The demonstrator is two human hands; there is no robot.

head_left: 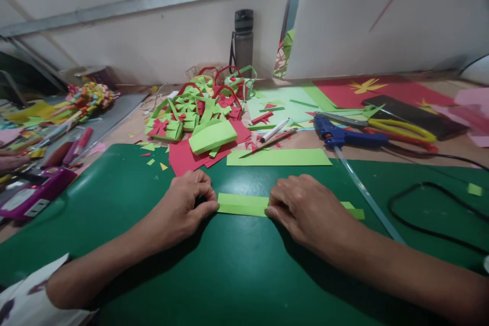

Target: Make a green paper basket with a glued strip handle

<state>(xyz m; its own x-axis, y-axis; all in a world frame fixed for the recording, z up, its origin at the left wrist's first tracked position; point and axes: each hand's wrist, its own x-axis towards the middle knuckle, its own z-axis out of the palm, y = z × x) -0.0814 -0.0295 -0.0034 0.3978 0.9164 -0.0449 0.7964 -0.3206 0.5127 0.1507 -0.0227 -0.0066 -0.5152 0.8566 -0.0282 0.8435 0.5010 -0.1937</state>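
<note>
A folded light-green paper strip (242,205) lies flat on the dark green mat (237,275). My left hand (187,204) is curled, pinching the strip's left end between thumb and fingers. My right hand (305,206) lies palm down over the strip's right part, its fingers close together and pressing the paper onto the mat. The strip's far right end (353,210) sticks out past my right hand.
Beyond the mat lie a second green strip (278,157), a pile of green and red paper baskets and scraps (202,117), a pen (274,130), a blue glue gun (340,136) with a glue stick, scissors (397,130), a black cable (428,214) and a bottle (243,38).
</note>
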